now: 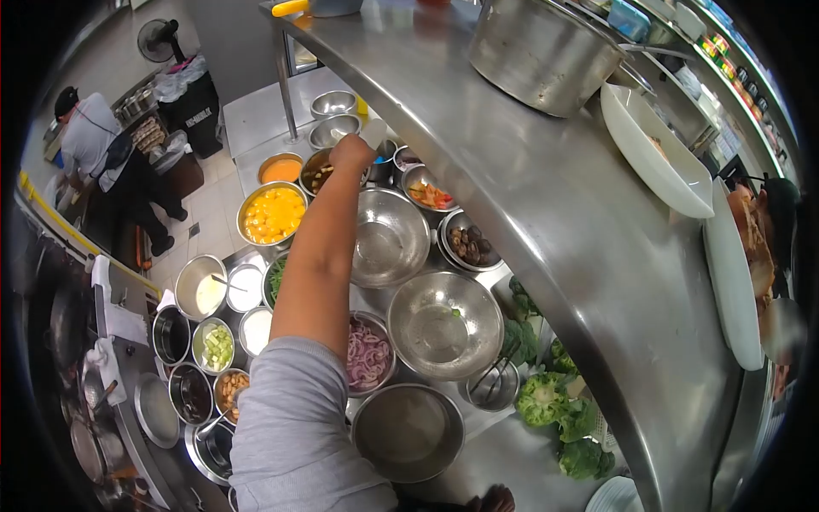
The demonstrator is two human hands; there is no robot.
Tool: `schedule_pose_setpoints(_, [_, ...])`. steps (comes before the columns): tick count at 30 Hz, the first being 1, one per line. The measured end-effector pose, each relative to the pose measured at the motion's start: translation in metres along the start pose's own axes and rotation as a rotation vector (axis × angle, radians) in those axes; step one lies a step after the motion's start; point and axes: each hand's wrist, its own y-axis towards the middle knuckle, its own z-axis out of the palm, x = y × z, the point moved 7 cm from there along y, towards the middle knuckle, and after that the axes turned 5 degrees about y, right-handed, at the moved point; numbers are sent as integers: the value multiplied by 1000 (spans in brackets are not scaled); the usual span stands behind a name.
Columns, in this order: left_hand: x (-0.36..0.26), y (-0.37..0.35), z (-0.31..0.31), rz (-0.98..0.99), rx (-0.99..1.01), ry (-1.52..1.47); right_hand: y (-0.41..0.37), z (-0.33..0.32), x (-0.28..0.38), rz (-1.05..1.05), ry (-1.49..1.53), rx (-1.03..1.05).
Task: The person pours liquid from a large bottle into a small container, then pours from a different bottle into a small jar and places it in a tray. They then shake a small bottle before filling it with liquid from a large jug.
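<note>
My left hand reaches far forward over the metal bowls, its fingers closed around a whitish, translucent item whose kind I cannot make out. Just beside and partly beneath it is a bowl of dark brown pieces. Nearby stand a bowl of orange sauce, a bowl of egg yolks and a bowl of cut red and orange vegetables. At the bottom edge, what looks like a bit of my right hand shows, dark and mostly cut off.
Wide metal bowls and sliced purple onions lie nearer me. Leafy greens are at the right. A raised steel shelf carries a large pot and a white dish. A person works at the far left.
</note>
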Motion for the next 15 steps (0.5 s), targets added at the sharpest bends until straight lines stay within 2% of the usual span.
schedule_pose_setpoints(5, [3, 21, 24, 58, -68, 30, -3, -1, 0, -7, -12, 1])
schedule_pose_setpoints(7, [-4, -8, 0, -113, -61, -115, -8, -2, 0, -8, -15, -5])
schedule_pose_setpoints(12, [-13, -4, 2, -51, -197, -349, -23, 10, -15, 39, 138, -79])
schedule_pose_setpoints(14, [1, 30, 30, -49, -241, -386, -8, -7, 3, 15, 32, -4])
schedule_pose_setpoints(15, [20, 61, 64, -37, -194, -756, -3, -12, 14, -7, -76, 69])
